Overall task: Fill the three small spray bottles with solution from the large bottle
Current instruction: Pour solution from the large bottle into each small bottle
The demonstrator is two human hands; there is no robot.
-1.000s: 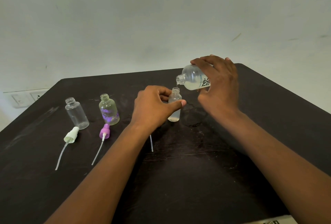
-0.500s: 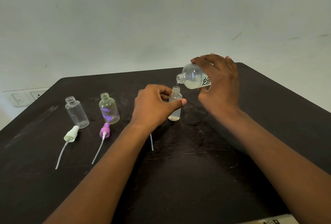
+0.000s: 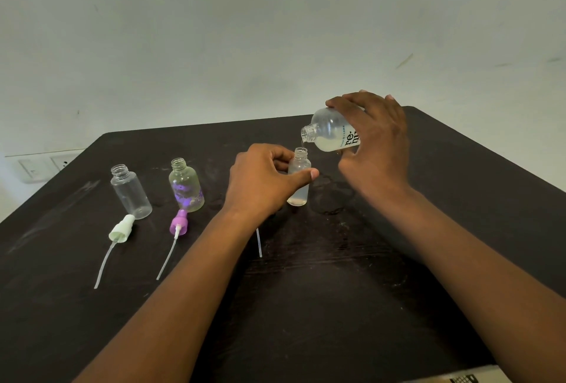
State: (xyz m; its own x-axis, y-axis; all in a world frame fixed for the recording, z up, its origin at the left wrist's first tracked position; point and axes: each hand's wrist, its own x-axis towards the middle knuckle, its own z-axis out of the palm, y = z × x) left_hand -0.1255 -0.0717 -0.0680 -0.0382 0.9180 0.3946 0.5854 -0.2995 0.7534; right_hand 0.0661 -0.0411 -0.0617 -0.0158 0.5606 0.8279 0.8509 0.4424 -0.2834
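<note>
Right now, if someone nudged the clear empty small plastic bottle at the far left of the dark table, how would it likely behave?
The clear empty small plastic bottle would probably slide or tip easily: it looks thin-walled, holds no visible liquid and stands tall for its base. If toppled, its round body would likely roll on the dark table. With its neck open and nothing inside, nothing should spill.

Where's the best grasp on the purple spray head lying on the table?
Pinch the purple spray head across its ribbed collar, coming from above. It lies flat in front of the purple-tinted bottle, thin dip tube trailing toward the camera, likely too flimsy to lift by.
</note>
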